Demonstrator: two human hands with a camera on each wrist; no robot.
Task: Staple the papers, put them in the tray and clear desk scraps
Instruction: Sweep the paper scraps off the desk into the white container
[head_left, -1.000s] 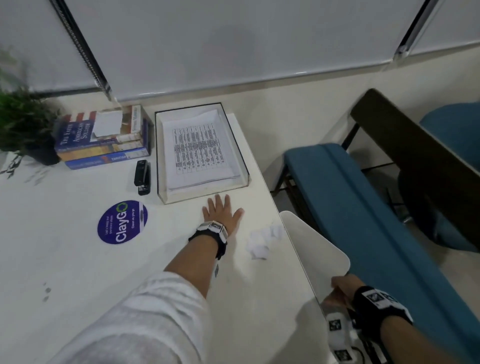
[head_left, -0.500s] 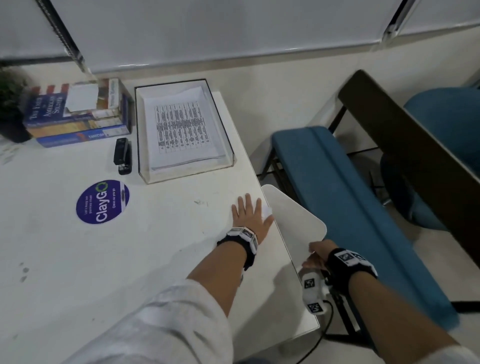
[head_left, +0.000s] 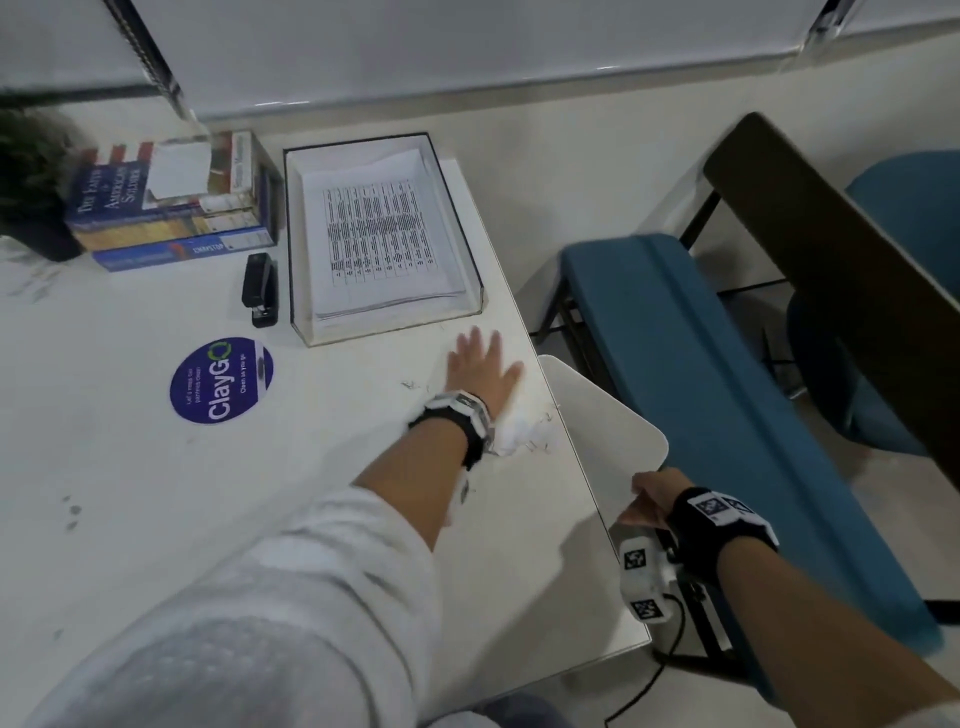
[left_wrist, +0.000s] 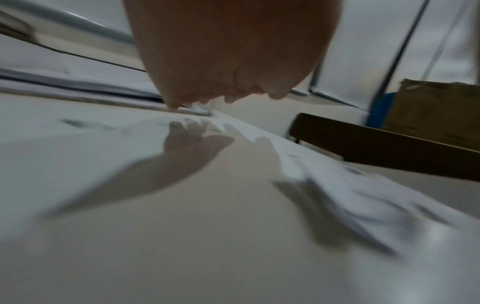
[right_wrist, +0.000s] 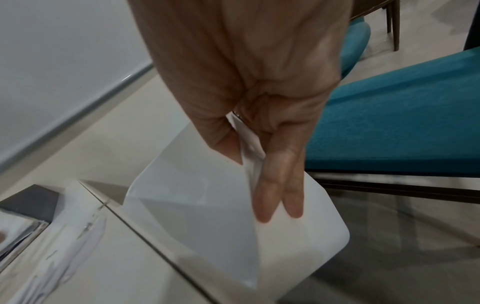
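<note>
My left hand (head_left: 483, 366) hovers flat with straight, spread fingers over the white desk (head_left: 311, 519), just in front of the clear tray (head_left: 389, 332). The tray holds a stack of printed papers (head_left: 382, 234). White paper scraps (head_left: 519, 431) and a few loose staples lie by my left wrist, close to the desk's right edge. In the left wrist view the palm (left_wrist: 223, 72) is above the desk and the scraps (left_wrist: 363, 197) are blurred at right. My right hand (head_left: 649, 499) (right_wrist: 259, 144) pinches the rim of a white bin (head_left: 602, 415) (right_wrist: 202, 195) held against the desk edge.
A black stapler (head_left: 260, 288) lies left of the tray. Stacked books (head_left: 171, 208) and a potted plant (head_left: 31, 182) stand at the back left. A round ClayGo sticker (head_left: 221, 379) is on the desk. A blue bench (head_left: 727, 389) and a dark chair back (head_left: 831, 234) are to the right.
My left hand went right onto the scraps at the desk edge, then came back toward the tray. The scraps still lie by the edge. My right hand keeps its hold on the bin.
</note>
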